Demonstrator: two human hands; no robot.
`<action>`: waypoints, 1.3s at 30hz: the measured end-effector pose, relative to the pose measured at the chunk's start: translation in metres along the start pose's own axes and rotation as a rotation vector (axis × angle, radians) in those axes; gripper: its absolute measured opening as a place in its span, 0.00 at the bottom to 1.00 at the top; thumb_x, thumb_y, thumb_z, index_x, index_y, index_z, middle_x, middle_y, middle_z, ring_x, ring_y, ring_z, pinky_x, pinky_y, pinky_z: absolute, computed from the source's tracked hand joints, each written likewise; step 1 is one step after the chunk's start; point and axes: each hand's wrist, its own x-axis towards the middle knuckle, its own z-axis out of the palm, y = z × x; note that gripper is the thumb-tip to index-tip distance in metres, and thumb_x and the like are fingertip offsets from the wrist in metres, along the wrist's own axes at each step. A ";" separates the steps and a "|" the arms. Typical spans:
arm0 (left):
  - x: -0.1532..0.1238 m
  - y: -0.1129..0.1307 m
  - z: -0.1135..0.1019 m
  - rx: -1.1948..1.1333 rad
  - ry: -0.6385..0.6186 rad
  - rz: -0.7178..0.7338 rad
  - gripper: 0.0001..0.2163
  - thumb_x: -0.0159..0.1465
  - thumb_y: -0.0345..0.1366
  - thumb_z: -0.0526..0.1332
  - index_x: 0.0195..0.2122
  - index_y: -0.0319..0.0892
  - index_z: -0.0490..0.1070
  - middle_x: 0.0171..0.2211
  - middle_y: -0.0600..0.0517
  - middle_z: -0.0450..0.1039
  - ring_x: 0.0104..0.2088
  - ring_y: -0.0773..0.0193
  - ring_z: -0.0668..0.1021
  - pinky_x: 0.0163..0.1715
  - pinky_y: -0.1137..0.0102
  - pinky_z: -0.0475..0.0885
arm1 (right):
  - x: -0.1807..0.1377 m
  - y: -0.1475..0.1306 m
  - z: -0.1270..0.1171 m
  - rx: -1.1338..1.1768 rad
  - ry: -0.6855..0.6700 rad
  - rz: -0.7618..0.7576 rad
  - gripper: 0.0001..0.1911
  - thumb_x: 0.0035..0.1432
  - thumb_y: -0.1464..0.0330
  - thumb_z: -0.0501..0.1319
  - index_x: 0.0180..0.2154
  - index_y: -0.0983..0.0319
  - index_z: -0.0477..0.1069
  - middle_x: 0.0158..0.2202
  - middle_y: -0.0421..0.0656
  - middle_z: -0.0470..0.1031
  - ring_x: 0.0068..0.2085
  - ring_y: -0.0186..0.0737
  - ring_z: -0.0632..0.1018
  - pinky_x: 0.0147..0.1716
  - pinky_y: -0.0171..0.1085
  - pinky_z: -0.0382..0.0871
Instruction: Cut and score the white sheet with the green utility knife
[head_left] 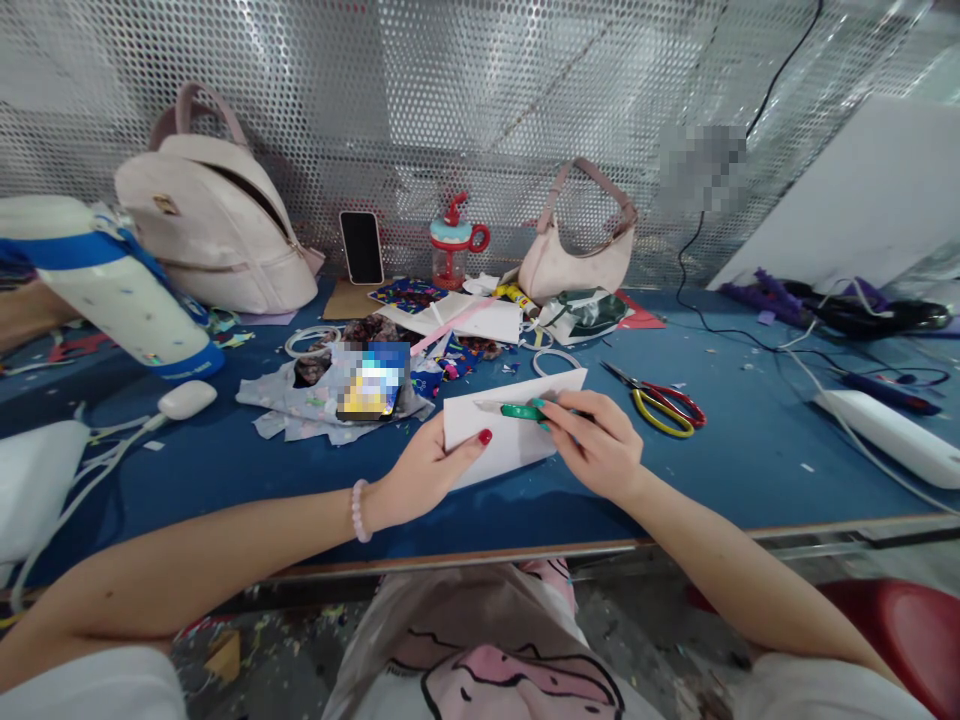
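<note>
A white sheet of card or folded paper (510, 450) is tilted above the front of the table. My left hand (424, 460) grips its left edge, thumb on top and the other fingers hidden behind. In my right hand (600, 440) is a craft knife with a green handle (520, 411); its thin pale blade points left and lies over the upper part of the paper. Whether the blade touches the paper I cannot tell. Right of that hand, scissors (664, 405) with red and yellow handles lie on the table.
Fabric scraps (292, 395) and a lit phone (373, 385) lie left of the paper. A tumbler (112, 285), a backpack (217, 220), a red-handled cup (450, 250) and a handbag (577, 255) stand behind. Cables and a white power strip (892, 435) are at right.
</note>
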 end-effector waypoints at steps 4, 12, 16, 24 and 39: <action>0.000 0.000 -0.001 -0.002 -0.004 0.003 0.18 0.63 0.44 0.59 0.50 0.37 0.67 0.51 0.44 0.73 0.51 0.54 0.76 0.52 0.63 0.71 | 0.001 0.000 0.000 0.000 0.004 -0.003 0.15 0.60 0.75 0.58 0.47 0.55 0.72 0.36 0.44 0.75 0.35 0.39 0.78 0.34 0.38 0.75; 0.000 0.000 -0.001 0.004 -0.008 0.008 0.19 0.64 0.46 0.58 0.50 0.38 0.68 0.52 0.45 0.73 0.51 0.54 0.75 0.52 0.63 0.71 | 0.000 0.000 0.000 0.023 -0.001 -0.013 0.16 0.60 0.75 0.58 0.48 0.57 0.72 0.36 0.45 0.75 0.36 0.38 0.78 0.35 0.36 0.75; 0.000 0.000 -0.001 -0.005 -0.016 0.002 0.20 0.64 0.46 0.59 0.51 0.38 0.68 0.52 0.45 0.73 0.52 0.54 0.75 0.53 0.63 0.70 | 0.001 0.000 -0.001 0.022 -0.009 -0.028 0.14 0.60 0.74 0.57 0.47 0.58 0.72 0.36 0.45 0.75 0.36 0.39 0.78 0.35 0.36 0.75; 0.000 0.000 -0.001 -0.027 -0.012 0.000 0.19 0.63 0.47 0.60 0.48 0.39 0.69 0.52 0.46 0.73 0.52 0.53 0.75 0.53 0.63 0.70 | 0.001 0.002 0.000 0.038 0.000 -0.043 0.14 0.60 0.76 0.57 0.47 0.60 0.71 0.36 0.46 0.74 0.36 0.38 0.78 0.34 0.37 0.75; -0.001 -0.003 0.002 -0.032 -0.032 0.003 0.19 0.64 0.46 0.58 0.51 0.38 0.67 0.51 0.45 0.73 0.49 0.55 0.76 0.50 0.64 0.72 | 0.000 -0.001 0.000 0.030 -0.016 -0.010 0.14 0.60 0.76 0.57 0.47 0.61 0.71 0.37 0.47 0.75 0.38 0.39 0.78 0.36 0.37 0.75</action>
